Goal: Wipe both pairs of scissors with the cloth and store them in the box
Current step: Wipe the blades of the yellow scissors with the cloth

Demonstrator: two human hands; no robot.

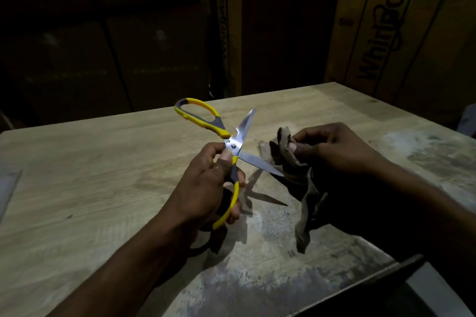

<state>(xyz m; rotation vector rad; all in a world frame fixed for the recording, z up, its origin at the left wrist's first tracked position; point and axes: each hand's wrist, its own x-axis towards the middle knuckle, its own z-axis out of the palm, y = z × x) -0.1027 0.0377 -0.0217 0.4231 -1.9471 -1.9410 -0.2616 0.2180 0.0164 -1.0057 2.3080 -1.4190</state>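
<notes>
My left hand [206, 188] grips the lower handle of the yellow-and-grey scissors [233, 145], held above the wooden table [90, 175] with the blades spread wide apart. One blade points up and away, the other points right toward the cloth. My right hand [329, 148] is closed on a bunched brown cloth [283, 152], whose loose end hangs down to the table. The tip of the lower blade touches the cloth. A dark handle loop shows under my left wrist; I cannot tell if it belongs to a second pair. No box interior is clearly visible.
Tall cardboard cartons [401, 20] stand behind the table in the dark. A grey, worn patch covers the table's near right part. A dark flat edge [386, 280] crosses the bottom right corner. A pale object [7, 188] lies at the left edge.
</notes>
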